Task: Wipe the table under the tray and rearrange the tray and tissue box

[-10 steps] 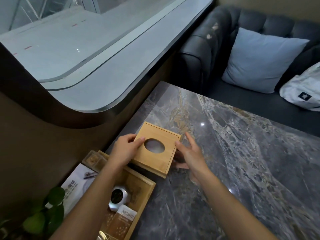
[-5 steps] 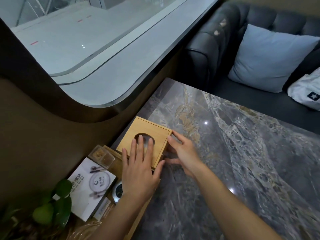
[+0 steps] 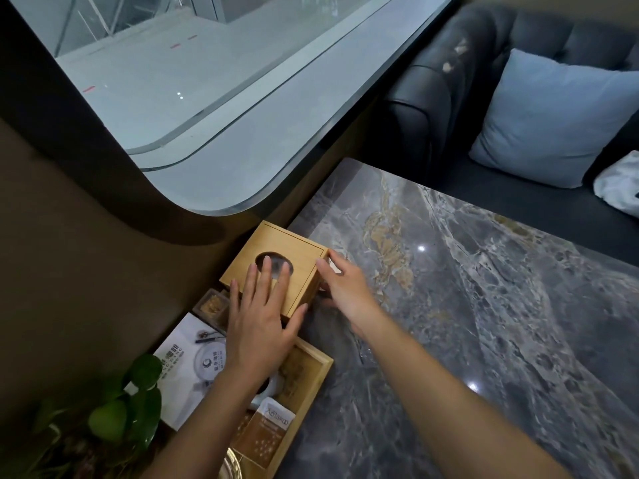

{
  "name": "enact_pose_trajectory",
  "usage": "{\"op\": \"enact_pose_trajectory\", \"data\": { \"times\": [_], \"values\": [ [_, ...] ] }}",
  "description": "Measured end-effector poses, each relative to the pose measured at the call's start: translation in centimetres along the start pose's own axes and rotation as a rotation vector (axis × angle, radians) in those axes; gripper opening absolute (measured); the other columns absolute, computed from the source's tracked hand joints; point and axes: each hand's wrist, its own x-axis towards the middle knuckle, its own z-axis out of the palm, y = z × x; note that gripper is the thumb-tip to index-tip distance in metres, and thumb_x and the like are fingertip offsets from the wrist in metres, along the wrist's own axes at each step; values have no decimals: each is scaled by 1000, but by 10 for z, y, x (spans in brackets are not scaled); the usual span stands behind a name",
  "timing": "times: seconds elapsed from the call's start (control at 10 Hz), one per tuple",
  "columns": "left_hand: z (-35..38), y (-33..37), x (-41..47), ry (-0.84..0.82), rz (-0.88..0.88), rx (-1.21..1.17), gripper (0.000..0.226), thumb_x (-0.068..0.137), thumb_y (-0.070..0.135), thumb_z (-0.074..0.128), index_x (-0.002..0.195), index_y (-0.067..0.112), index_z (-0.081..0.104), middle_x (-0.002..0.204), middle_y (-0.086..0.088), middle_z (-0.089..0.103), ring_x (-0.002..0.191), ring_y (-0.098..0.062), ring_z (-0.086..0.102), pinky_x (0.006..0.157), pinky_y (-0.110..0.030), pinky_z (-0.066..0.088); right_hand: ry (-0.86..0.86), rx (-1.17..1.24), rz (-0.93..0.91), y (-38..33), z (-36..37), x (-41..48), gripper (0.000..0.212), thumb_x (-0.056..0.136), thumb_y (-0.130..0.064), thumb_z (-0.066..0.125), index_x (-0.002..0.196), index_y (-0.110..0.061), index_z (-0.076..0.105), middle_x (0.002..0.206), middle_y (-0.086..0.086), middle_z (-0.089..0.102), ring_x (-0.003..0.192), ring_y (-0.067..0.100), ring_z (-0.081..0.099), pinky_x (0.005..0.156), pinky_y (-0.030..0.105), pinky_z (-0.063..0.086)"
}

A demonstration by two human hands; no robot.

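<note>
A square bamboo tissue box (image 3: 297, 252) with an oval hole in its lid sits at the left edge of the marble table (image 3: 466, 305), against the brown wall. My left hand (image 3: 261, 319) lies flat on its lid, fingers spread, fingertips at the hole. Against the box's right side rests my right hand (image 3: 342, 288), fingers touching the wood. Just in front of the box stands the wooden tray (image 3: 313, 378), holding a brown packet (image 3: 264, 437) and a small white object partly hidden under my left forearm.
A white leaflet (image 3: 188, 368) and a small clear box (image 3: 212, 305) lie left of the tray. A green plant (image 3: 128, 406) is at the bottom left. Beyond the table stands a dark sofa (image 3: 432, 98) with a blue cushion (image 3: 553, 115) and a white bag (image 3: 619, 188).
The tissue box has moved left and back toward the wall. My left hand went from gripping its side to lying flat on the lid; my right hand stays at its right side.
</note>
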Motion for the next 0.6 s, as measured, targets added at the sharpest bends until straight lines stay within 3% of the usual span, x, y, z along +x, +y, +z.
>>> {"op": "enact_pose_trajectory", "data": {
  "times": [0.2,0.3,0.4,0.5,0.6],
  "values": [
    [-3,0,1,-35,7,59,68,84,53,28,144,21,21,152,-15,29,142,-33,20,110,-50,6,-3,-52,-18,-1,-1,-1,53,91,-39,49,140,-25,34,133,5,53,120,21,51,103,45,44],
    [-6,3,1,-38,-2,57,67,86,49,30,145,18,21,153,-17,24,143,-34,16,111,-48,4,-4,-159,-73,-1,-2,-1,48,92,-40,47,135,-20,42,131,3,55,120,19,51,99,33,42],
    [-11,7,2,-77,-30,-21,66,90,43,35,147,19,13,158,-14,9,145,-31,1,114,-46,-4,39,-338,-91,-5,-5,-8,47,91,-45,45,128,-17,50,128,5,58,116,21,54,90,30,43],
    [-20,12,2,-97,-15,-75,68,92,42,41,148,22,7,159,-9,0,145,-25,-8,116,-42,-4,66,-424,-88,-8,-13,-18,49,92,-40,47,134,-15,43,132,8,54,120,25,50,92,31,40],
    [-32,23,0,-102,35,-99,70,91,48,39,147,24,6,159,-5,-2,146,-21,-8,113,-34,-6,116,-511,-92,-13,-26,-34,61,90,-41,50,142,-16,30,146,9,41,132,26,39,106,39,34]
  ]
}}
